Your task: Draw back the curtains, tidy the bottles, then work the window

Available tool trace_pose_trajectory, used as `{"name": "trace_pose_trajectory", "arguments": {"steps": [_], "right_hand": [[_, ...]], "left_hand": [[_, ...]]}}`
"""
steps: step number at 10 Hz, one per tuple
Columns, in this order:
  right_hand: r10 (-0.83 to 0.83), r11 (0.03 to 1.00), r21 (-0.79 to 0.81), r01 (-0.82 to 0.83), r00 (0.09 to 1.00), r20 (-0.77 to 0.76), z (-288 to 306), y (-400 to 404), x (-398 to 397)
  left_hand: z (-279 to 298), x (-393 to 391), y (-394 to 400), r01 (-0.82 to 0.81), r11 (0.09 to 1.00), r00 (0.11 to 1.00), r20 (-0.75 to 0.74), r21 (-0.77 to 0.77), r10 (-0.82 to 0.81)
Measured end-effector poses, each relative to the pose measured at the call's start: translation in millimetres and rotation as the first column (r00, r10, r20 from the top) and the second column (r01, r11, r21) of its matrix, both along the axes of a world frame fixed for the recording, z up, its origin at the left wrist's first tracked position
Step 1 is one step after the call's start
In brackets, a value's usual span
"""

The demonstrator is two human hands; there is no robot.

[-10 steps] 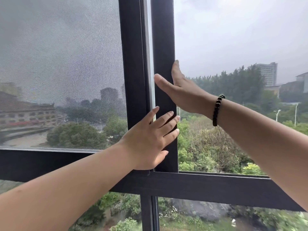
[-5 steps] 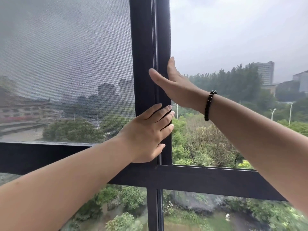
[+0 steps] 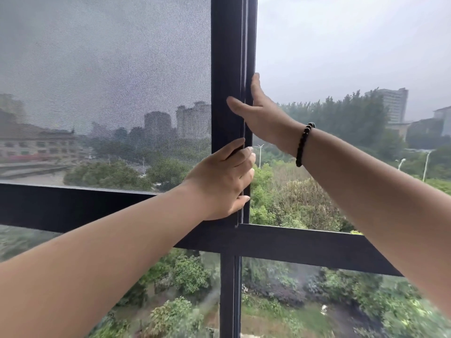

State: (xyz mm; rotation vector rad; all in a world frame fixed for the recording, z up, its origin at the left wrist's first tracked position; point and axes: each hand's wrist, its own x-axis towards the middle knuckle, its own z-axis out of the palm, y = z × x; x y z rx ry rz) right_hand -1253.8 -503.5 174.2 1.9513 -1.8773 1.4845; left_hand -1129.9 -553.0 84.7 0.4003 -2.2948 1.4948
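Observation:
The window has a dark frame with a fixed upright post (image 3: 225, 69) in the middle. A narrower sliding upright (image 3: 250, 40) of the window sash stands tight against the post's right side. My left hand (image 3: 223, 184) is curled over this sliding upright just above the horizontal rail (image 3: 305, 245), fingertips at its right edge. My right hand (image 3: 262, 118) holds the same upright higher up, thumb across its front and fingers behind its right edge. No curtains or bottles are in view.
A grey mesh screen (image 3: 105, 69) fills the pane left of the post. Below the rail are two lower glass panes (image 3: 329, 306). A black bead bracelet (image 3: 303, 142) sits on my right wrist. Trees and buildings lie outside.
The sliding upright has moved left with both hands on it. The pale gap between it and the fixed post has closed.

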Motion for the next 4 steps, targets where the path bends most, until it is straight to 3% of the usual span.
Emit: {"name": "trace_pose_trajectory", "arguments": {"steps": [2, 3, 4], "right_hand": [[-0.041, 0.994, 0.106, 0.036, 0.998, 0.044, -10, 22, -5], [-0.099, 0.995, 0.039, 0.097, 0.993, 0.058, -13, 32, -18], [-0.176, 0.984, -0.02, 0.177, 0.984, 0.035, -15, 53, -28]], "left_hand": [[2, -3, 14, -0.018, 0.987, 0.999, -0.035, 0.16, 0.024], [-3, -12, 20, 0.095, 0.962, 0.985, -0.166, 0.255, -0.053], [-1, -21, 32, 0.117, 0.918, 0.96, -0.28, 0.378, -0.007]]}}
